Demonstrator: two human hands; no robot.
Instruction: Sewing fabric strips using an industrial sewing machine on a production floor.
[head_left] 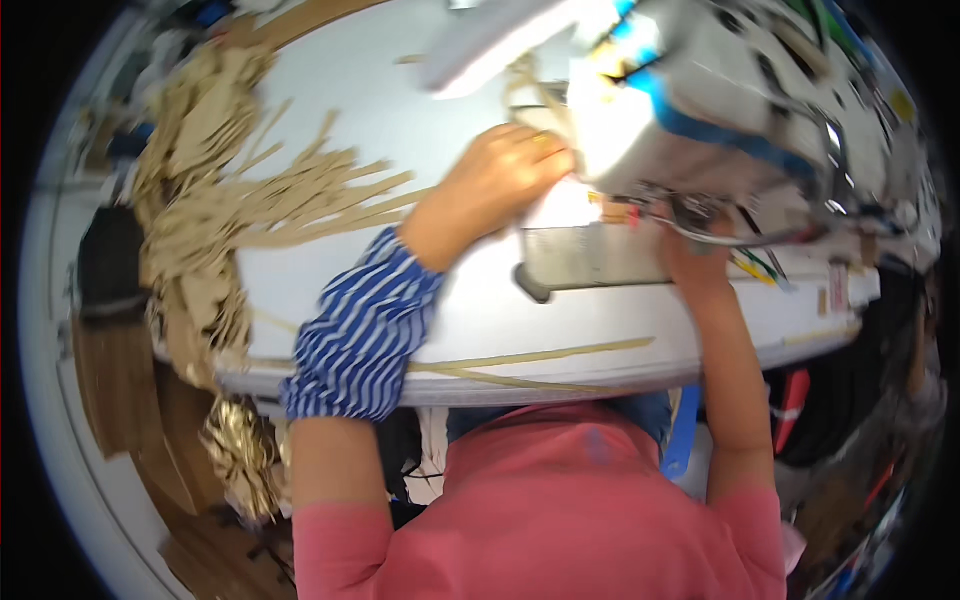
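My left fingers (548, 158) curl beside the sewing machine (715, 110) on the tabletop (460, 310); hold unclear. Right fingers (692, 250) partly hidden by it; opening, grip: can't tell.

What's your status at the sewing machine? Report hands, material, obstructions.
Left hand beside sewing machine, fingers bunched, grip unclear. Right hand at machine, fingertips hidden. Tan strips heaped and fanned at left.

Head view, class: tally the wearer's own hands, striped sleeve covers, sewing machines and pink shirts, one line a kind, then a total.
Hands: 2 (left hand, right hand)
Striped sleeve cover: 1
Sewing machine: 1
Pink shirt: 1
Total: 5
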